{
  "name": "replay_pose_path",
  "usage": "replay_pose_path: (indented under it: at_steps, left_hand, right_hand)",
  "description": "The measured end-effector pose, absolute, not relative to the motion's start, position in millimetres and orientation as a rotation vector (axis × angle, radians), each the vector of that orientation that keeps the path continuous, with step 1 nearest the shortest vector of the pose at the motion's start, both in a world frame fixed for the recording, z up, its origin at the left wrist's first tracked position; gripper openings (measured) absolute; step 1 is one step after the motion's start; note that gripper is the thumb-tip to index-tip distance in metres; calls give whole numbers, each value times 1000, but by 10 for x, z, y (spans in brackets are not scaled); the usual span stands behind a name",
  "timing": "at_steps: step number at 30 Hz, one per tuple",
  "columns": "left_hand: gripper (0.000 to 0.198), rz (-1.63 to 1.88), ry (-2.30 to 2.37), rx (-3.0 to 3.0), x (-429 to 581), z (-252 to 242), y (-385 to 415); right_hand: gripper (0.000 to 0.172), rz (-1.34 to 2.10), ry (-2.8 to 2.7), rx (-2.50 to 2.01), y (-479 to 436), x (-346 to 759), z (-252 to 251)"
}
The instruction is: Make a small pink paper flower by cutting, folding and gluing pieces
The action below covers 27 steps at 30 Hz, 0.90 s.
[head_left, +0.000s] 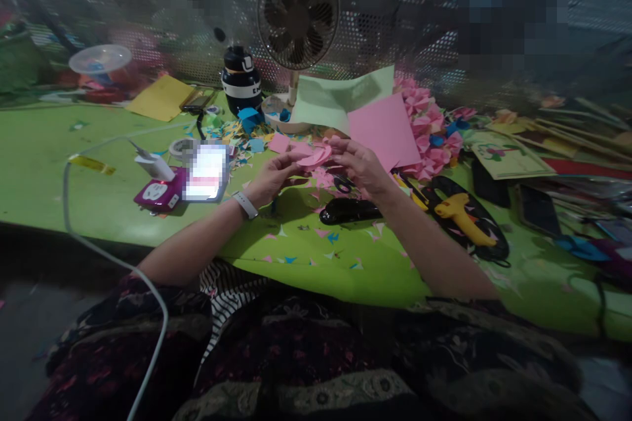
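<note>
And along the bench, plenty looks to be done: a heap of crumpled pink shapes is piled beyond and to the right of the right grip. Plenty is left too, by the look of it: a green sheet is laid out beyond both grips, and a pink sheet is propped just behind the right one, both apparently uncut. In the middle of it all, the pink piece is held up between the grips, above the bench, seemingly part-shaped. It is pinched by thumb and fingers of the left grip; the right grip is held at its other side, fingers bent, and whether they are closed on it cannot be told.

To the count, then! One fan is stood beyond the grips. One green sheet, one pink; a single yellow sheet is seen far off to the left. One bottle is parked beyond the left grip. One glue gun is laid to the right of the right grip, one black tool just nearer than it, and one pair of scissors is half tucked beneath. The heap's shapes are too tangled to be counted, and the scraps, strewn in pink, blue and white, are too many.
</note>
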<state>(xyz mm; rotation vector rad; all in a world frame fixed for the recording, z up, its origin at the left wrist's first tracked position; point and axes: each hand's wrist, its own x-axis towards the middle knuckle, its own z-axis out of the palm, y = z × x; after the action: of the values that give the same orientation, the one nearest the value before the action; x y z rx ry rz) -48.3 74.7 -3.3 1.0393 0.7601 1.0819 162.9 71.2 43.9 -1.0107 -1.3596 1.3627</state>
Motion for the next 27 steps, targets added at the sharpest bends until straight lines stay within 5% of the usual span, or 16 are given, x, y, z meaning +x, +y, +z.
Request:
replay_pose_path:
  at_steps: [12,27]
  left_hand:
    - [25,1076,750,1264,-487,-45,739]
    - [26,1254,806,1846,-468,-125,781]
  right_hand:
    - [22,1313,-1499,-1047,679,1634,460]
    - [25,487,-2158,-1095,706,1676,309]
